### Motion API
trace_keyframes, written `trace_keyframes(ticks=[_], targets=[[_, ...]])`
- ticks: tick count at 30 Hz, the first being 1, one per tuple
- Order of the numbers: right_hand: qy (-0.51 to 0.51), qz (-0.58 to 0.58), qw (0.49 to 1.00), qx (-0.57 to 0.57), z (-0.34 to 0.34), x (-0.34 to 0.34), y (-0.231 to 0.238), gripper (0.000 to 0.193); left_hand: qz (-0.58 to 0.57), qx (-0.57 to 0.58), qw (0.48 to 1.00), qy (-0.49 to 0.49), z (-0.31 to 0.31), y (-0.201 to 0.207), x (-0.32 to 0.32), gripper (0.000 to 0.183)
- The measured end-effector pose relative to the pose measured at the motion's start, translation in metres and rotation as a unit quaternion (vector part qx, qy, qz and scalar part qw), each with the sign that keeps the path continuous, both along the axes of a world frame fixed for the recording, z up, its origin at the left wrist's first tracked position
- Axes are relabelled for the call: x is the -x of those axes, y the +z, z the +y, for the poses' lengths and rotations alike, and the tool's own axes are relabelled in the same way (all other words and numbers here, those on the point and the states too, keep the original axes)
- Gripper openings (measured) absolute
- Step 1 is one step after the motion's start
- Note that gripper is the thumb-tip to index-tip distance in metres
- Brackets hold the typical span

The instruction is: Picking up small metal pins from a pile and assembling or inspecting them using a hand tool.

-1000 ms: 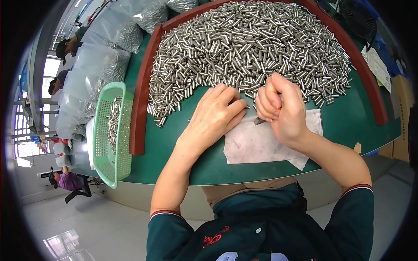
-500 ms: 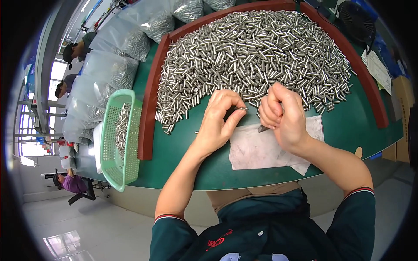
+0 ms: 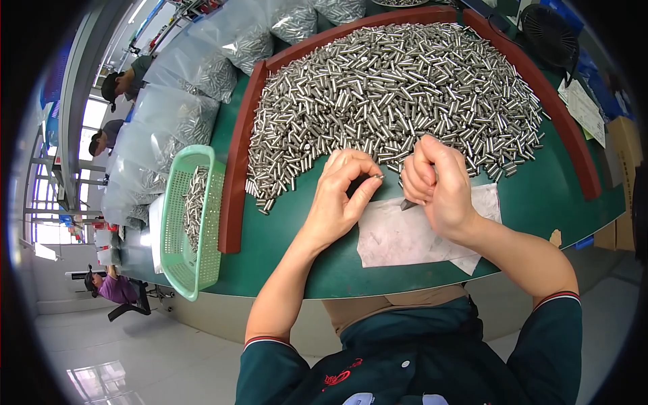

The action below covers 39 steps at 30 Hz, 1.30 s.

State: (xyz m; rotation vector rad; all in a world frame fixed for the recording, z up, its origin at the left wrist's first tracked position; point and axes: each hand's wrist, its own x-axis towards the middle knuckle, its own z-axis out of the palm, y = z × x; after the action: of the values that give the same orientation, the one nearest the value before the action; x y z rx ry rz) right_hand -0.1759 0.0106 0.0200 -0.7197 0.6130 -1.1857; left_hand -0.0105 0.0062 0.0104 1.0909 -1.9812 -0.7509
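A wide heap of small shiny metal pins (image 3: 398, 88) covers the far part of the green table (image 3: 324, 270). At the heap's near edge my left hand (image 3: 343, 192) pinches one metal pin (image 3: 379, 177) between thumb and index finger. To its right my right hand (image 3: 442, 185) is closed in a fist around a dark, flat-tipped piece (image 3: 407, 204); most of that piece is hidden in the fingers. Under and between my hands lies a stained white cloth (image 3: 398, 239), with the right hand above it.
Dark red wooden strips (image 3: 237, 182) border the heap at left, back and right. A green basket (image 3: 196, 287) with pins stands at the left. Bags of metal parts (image 3: 196, 121) line the far left. A black fan (image 3: 550, 34) and papers (image 3: 584, 111) are at the right.
The view has shifted slightly. My left hand's pinch has turned a little, and the pin's end shows more clearly now. The right fist stays nearly in place.
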Motion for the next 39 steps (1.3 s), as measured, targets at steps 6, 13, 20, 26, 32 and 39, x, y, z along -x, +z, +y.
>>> trace_keyframes(ticks=[6, 13, 20, 26, 32, 39], targets=[[0.007, -0.013, 1.000, 0.014, 0.000, 0.001, -0.002, 0.041, -0.200, 0.005, 0.978, -0.051, 0.016, 0.015, 0.002, 0.011], [0.010, -0.044, 0.999, 0.028, 0.003, -0.001, -0.004, 0.042, -0.215, 0.023, 0.975, -0.048, 0.022, 0.011, 0.008, 0.013], [0.018, -0.053, 0.998, 0.025, 0.005, -0.002, -0.008, 0.041, -0.225, 0.005, 0.973, -0.048, 0.023, 0.012, 0.008, 0.012], [0.022, -0.051, 0.998, 0.025, 0.006, -0.003, -0.008, 0.041, -0.221, 0.010, 0.974, -0.047, 0.023, 0.010, 0.007, 0.013], [0.011, -0.039, 0.999, 0.036, 0.009, -0.004, -0.005, 0.041, -0.239, 0.022, 0.970, -0.047, 0.025, 0.012, 0.008, 0.013], [-0.001, -0.014, 0.999, 0.051, 0.012, -0.006, -0.005, 0.041, -0.238, 0.031, 0.970, -0.046, 0.027, 0.011, 0.010, 0.011]])
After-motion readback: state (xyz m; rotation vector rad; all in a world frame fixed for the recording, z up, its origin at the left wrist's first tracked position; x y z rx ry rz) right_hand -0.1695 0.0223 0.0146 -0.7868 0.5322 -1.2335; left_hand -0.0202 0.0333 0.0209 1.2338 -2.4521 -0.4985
